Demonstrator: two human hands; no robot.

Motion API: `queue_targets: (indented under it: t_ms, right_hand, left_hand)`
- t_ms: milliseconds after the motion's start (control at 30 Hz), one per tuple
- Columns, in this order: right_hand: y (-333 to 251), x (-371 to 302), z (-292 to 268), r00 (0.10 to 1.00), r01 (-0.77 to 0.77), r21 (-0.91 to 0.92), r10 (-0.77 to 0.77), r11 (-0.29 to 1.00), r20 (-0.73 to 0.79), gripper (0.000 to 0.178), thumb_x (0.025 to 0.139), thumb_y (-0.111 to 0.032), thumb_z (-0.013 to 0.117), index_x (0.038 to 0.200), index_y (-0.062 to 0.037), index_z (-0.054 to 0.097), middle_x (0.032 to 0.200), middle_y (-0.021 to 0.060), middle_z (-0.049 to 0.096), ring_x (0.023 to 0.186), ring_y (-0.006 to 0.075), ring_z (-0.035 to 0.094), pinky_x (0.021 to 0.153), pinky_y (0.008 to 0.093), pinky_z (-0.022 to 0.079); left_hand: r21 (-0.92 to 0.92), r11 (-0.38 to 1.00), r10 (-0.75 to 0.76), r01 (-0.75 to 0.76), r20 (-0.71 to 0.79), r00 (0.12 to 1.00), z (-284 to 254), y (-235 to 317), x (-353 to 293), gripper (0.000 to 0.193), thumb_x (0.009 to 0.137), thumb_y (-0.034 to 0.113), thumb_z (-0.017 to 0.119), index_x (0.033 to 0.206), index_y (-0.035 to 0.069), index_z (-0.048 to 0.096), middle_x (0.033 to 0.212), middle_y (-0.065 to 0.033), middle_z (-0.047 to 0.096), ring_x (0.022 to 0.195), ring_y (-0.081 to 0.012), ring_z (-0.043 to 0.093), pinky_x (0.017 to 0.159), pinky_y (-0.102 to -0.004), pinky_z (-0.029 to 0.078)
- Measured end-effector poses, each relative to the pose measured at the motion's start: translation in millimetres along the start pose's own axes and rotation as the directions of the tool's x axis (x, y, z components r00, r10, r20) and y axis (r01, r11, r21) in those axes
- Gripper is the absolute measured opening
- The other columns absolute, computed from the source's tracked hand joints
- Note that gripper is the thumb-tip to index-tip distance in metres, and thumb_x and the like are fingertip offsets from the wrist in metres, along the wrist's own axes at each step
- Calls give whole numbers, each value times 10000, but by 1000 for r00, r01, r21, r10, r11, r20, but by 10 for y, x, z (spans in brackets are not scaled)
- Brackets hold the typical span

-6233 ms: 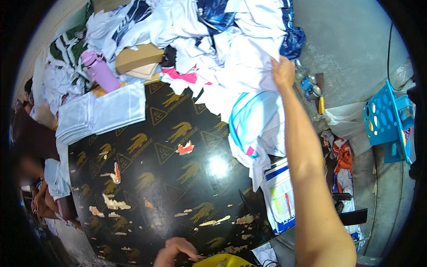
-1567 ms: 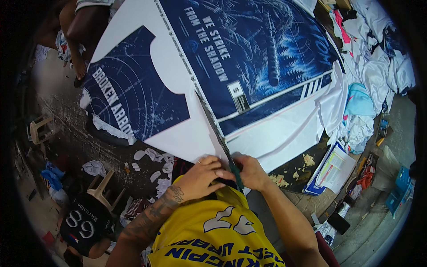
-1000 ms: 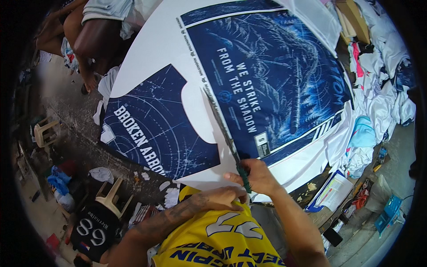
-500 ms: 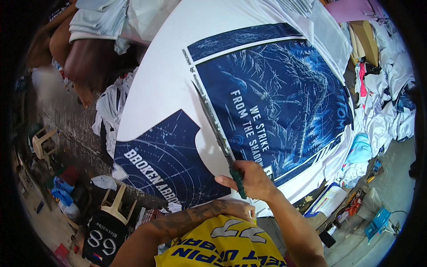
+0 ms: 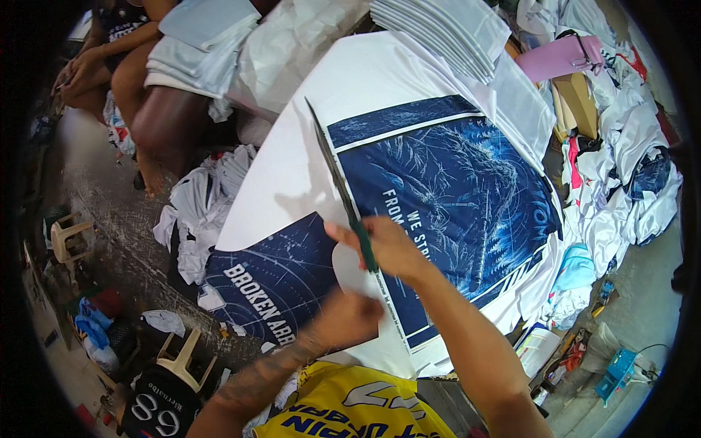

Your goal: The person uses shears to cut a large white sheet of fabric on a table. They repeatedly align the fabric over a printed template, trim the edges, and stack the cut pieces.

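My right hand (image 5: 394,247) is closed around the dark green handles of a long pair of scissors (image 5: 334,166). The blades point away from me and look nearly closed, lying over white fabric (image 5: 274,171) along the left edge of a dark blue printed panel (image 5: 445,190). To the left is a second dark blue printed piece (image 5: 281,270) with a curved cut-out on its right side. Over the near right corner of that piece is my left hand (image 5: 354,315), smeared by motion; its fingers cannot be made out.
Stacks of folded white cloth (image 5: 438,36) stand at the far side, beside a pink tumbler (image 5: 558,58) and a cardboard box (image 5: 577,102). Loose white cloth heaps (image 5: 621,182) lie on the right. At the far left sits another person (image 5: 135,109). Plastic stools (image 5: 186,361) are at the left.
My right hand and the scissors have moved away from me and slightly left. My left hand has left my body and come forward over the fabric. The view has shifted, too.
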State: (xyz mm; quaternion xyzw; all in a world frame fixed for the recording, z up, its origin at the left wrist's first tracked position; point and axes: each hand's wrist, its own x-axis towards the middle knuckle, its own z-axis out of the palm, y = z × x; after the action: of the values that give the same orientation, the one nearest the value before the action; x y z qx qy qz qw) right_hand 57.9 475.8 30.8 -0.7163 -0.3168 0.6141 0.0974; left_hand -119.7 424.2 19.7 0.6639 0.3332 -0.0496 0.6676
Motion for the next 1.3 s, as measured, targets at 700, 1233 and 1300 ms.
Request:
queue_targets:
  t_ms: [700, 1233, 1300]
  right_hand:
    - [4321, -3417, -357, 290, -201, 27, 86, 979, -953, 368, 920, -315, 846, 978, 10, 683, 840, 195, 701, 798, 358, 697, 731, 465, 539]
    - [4378, -3209, 506, 760, 262, -99, -268, 960, -592, 955, 831, -138, 790, 1674, -305, 376, 1653, 247, 462, 1331, 454, 640, 1132, 511, 509]
    - [4115, -3106, 364, 886, 240, -346, -350, 907, -304, 880, 860, -137, 743, 1648, -370, 429, 1651, 241, 466, 1326, 454, 647, 1145, 517, 506]
  left_hand:
    - [693, 666, 223, 274, -537, 814, -92, 83, 1153, 875, 968, 564, 720, 1656, 103, 435, 1148, -274, 763, 1090, -437, 741, 933, -541, 567]
    - [839, 540, 281, -61, -112, 953, 2873, -352, -328, 460, 912, 237, 755, 1281, -31, 692, 1143, -240, 747, 1116, -386, 705, 969, -506, 546]
    - [537, 840, 161, -84, -97, 982, 2946, -263, -500, 476, 889, 283, 781, 1223, -51, 716, 1210, -266, 740, 1184, -408, 695, 991, -522, 542]
